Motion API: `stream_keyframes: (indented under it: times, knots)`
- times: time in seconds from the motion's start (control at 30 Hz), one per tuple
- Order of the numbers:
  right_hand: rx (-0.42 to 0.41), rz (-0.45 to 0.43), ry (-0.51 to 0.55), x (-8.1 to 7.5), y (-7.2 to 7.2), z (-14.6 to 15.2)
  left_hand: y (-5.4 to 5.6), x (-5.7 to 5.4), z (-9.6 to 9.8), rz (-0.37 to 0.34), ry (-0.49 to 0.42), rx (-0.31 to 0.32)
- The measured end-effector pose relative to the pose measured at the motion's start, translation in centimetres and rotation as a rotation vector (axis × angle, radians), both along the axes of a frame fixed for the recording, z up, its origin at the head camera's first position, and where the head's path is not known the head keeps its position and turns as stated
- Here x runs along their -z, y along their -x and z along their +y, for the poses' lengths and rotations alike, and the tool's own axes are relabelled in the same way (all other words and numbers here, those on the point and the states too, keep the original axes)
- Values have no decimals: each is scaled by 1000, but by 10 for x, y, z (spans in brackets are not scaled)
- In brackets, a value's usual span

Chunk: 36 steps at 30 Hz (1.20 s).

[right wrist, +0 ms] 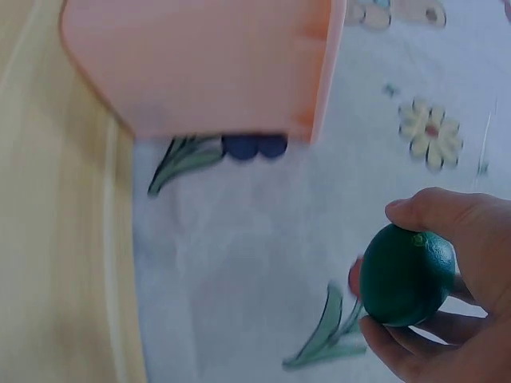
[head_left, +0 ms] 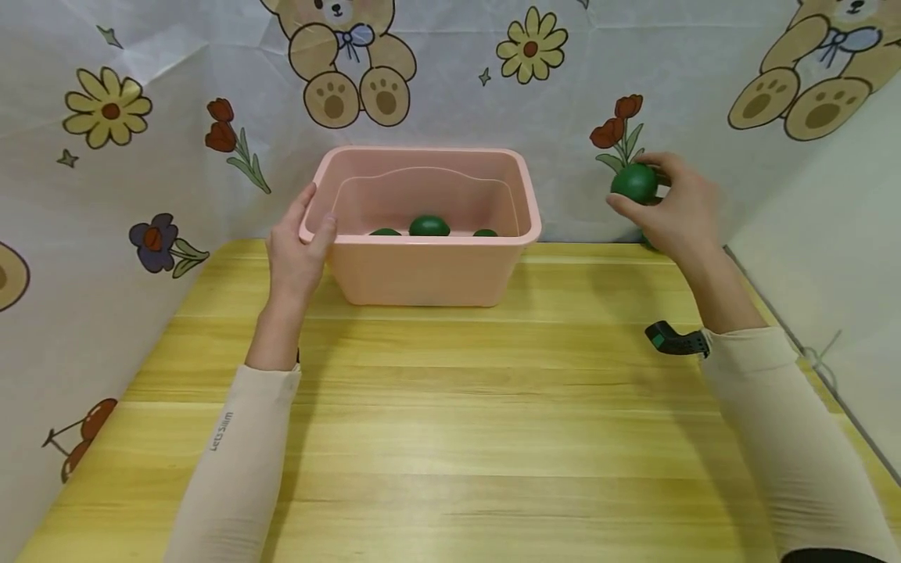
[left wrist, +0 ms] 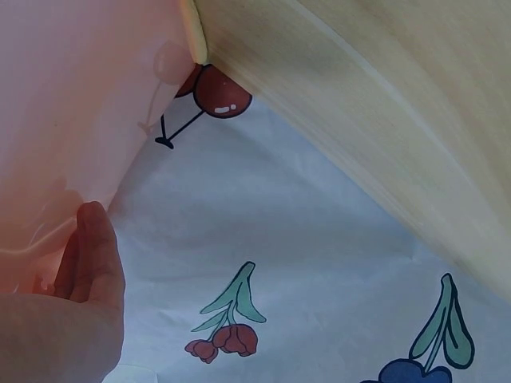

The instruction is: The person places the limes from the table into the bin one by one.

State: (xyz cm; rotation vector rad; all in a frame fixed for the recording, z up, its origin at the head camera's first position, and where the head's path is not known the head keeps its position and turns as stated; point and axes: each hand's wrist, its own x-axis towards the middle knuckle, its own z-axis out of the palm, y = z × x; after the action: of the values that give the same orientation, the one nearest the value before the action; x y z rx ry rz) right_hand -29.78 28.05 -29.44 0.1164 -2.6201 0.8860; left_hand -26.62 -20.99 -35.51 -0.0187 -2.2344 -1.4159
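A pink plastic bin (head_left: 422, 272) stands upright at the back of the wooden table, with several smooth green egg-shaped things (head_left: 429, 226) inside, partly hidden by the front rim. My left hand (head_left: 299, 254) holds the bin's left side near the front corner; in the left wrist view its fingers (left wrist: 100, 255) lie along the pink wall. To the right of the bin, my right hand (head_left: 679, 207) grips another green egg-shaped thing (right wrist: 407, 275) between thumb and fingers, raised above the table. Below that hand, one more green thing (head_left: 649, 244) shows only in part.
A white cloth (head_left: 450, 86) printed with bears and flowers hangs behind the bin and along the left. A pale panel (head_left: 831, 234) borders the table on the right. Bare wooden table top (head_left: 493, 414) stretches in front of the bin.
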Motion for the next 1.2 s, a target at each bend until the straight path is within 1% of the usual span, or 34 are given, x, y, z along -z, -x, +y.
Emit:
stream_keyframes:
  times: [0.13,0.23,0.3,0.37,0.5,0.63,0.77,0.83,0.97,1.07,1.2]
  knots:
    - [-78,16,42,-8,-5,-34,-1,1,-3,7,-2,-8]
    - [-125,34,66,-11,-6,-54,-2,1,-4,11,-1,-13]
    - [-151,35,98,-12,-6,-63,-2,2,-4,18,4,-14]
    - [-166,50,112,-12,-5,-70,-1,4,-4,23,8,-8]
    - [-196,44,125,-9,-3,-82,0,8,-1,22,19,-5]
    - [-254,52,152,-5,3,-99,0,5,1,13,29,-11]
    - [-330,33,186,-2,16,-122,0,2,-1,7,21,-22]
    - [-352,14,176,-1,23,-133,-1,3,-2,6,18,-29]
    - [-370,6,131,0,32,-145,0,3,-3,21,24,-24]
    - [-373,-7,110,2,34,-148,1,2,-3,29,31,-15]
    - [-348,-13,139,6,35,-146,2,2,-2,26,30,-10]
